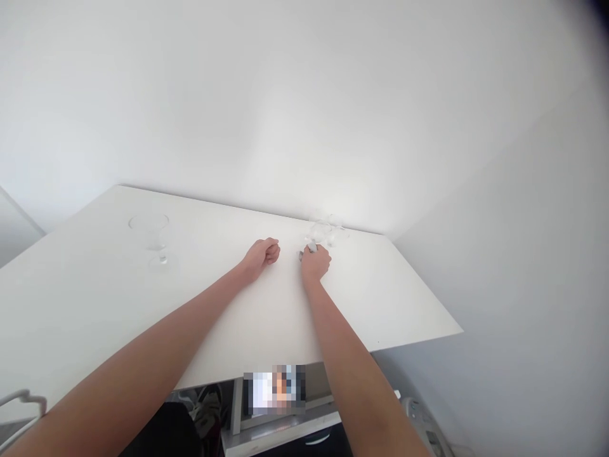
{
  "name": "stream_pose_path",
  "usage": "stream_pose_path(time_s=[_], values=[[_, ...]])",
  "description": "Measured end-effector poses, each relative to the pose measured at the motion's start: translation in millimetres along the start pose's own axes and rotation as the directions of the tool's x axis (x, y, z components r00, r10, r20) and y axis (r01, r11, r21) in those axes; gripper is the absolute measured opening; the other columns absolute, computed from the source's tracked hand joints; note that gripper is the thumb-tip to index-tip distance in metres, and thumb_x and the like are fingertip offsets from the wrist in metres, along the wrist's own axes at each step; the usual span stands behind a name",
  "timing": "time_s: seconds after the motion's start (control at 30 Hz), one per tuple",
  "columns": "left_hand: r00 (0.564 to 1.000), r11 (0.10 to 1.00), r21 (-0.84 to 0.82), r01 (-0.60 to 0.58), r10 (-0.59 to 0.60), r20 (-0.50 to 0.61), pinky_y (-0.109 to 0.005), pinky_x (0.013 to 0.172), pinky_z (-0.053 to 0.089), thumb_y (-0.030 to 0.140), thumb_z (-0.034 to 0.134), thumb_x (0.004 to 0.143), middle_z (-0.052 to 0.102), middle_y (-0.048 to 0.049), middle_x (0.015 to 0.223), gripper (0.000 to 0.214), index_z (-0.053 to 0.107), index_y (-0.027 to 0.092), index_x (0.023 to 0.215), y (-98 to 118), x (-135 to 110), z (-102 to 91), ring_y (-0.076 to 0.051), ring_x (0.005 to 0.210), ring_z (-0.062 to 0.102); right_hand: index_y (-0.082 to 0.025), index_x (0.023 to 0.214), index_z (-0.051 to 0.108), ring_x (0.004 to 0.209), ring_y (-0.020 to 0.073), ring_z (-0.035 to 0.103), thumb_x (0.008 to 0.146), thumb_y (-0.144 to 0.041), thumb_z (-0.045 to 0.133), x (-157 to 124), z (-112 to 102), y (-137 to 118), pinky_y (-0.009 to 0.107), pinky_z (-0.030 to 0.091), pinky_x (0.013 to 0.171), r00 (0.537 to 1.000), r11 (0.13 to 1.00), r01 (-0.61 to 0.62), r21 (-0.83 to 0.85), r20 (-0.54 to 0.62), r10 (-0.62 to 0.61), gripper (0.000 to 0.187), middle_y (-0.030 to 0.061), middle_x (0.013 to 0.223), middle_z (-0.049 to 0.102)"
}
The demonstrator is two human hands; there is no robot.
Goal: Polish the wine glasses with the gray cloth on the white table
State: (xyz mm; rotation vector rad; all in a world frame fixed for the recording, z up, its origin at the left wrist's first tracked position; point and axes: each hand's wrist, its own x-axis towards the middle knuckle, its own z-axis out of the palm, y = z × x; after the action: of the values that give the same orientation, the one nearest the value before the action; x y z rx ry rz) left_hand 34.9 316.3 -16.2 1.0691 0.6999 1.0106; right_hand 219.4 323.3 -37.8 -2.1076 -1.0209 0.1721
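My left hand (262, 255) rests on the white table (95, 298) as a loose fist, with nothing visible in it. My right hand (314, 261) is closed around the lower part of a clear stemmed glass (323, 231) that stands near the table's far edge, close to the wall. The bowl of that glass shows just above my fingers. Another clear stemmed glass (151, 236) stands upright at the far left of the table, well away from both hands.
White walls close in behind the table and on the right. Below the table's front edge are a white shelf frame (266, 425) and dark clutter. A white wire object (19, 406) shows at the lower left.
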Motion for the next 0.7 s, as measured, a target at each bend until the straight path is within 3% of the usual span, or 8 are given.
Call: stream_pose_path(time_s=[0.3,0.5,0.63,0.7], values=[[1.0,0.999,-0.039,-0.015,0.015,-0.017,-0.028,0.059,0.029,0.028,0.056,0.099,0.019,0.0026,0.066,0.051,0.019,0.021,0.065,-5,1,-0.6,-0.013,0.06,0.025,-0.021,0.076,0.059,0.069,0.0209,0.055,0.094,-0.027,0.064,-6,-6,-1,0.03,0.035,0.064,1.0,1.0,-0.019,0.013,0.01,0.019,0.02,0.005,0.082,0.067],[0.994,0.992,-0.11,-0.057,0.046,-0.099,-0.026,0.054,0.028,0.024,0.056,0.097,0.018,0.0039,0.064,0.05,0.019,0.022,0.063,-4,2,-1.2,-0.011,0.057,0.024,-0.022,0.073,0.055,0.066,0.0205,0.052,0.09,-0.022,0.063,-24,-17,2,0.03,0.032,0.063,1.0,0.999,-0.016,0.041,-0.001,0.016,0.019,0.0046,0.078,0.065],[0.975,0.982,-0.16,-0.103,0.068,-0.212,-0.024,0.052,0.027,0.019,0.048,0.101,0.016,0.0055,0.063,0.048,0.017,0.022,0.064,-3,4,0.3,-0.01,0.054,0.023,-0.022,0.074,0.055,0.062,0.0189,0.052,0.085,-0.02,0.061,-44,-27,8,0.03,0.037,0.062,0.995,0.989,0.069,0.129,0.066,-0.078,0.013,0.0005,0.068,0.062],[0.963,0.98,-0.156,-0.125,0.082,-0.258,-0.022,0.051,0.028,0.022,0.049,0.105,0.017,0.0067,0.063,0.051,0.019,0.022,0.064,-3,6,0.5,-0.009,0.053,0.025,-0.022,0.084,0.06,0.07,0.0191,0.059,0.086,-0.02,0.058,-53,-32,3,0.03,0.045,0.069,0.983,0.969,0.15,0.198,0.074,-0.167,0.003,0.0008,0.076,0.066]])
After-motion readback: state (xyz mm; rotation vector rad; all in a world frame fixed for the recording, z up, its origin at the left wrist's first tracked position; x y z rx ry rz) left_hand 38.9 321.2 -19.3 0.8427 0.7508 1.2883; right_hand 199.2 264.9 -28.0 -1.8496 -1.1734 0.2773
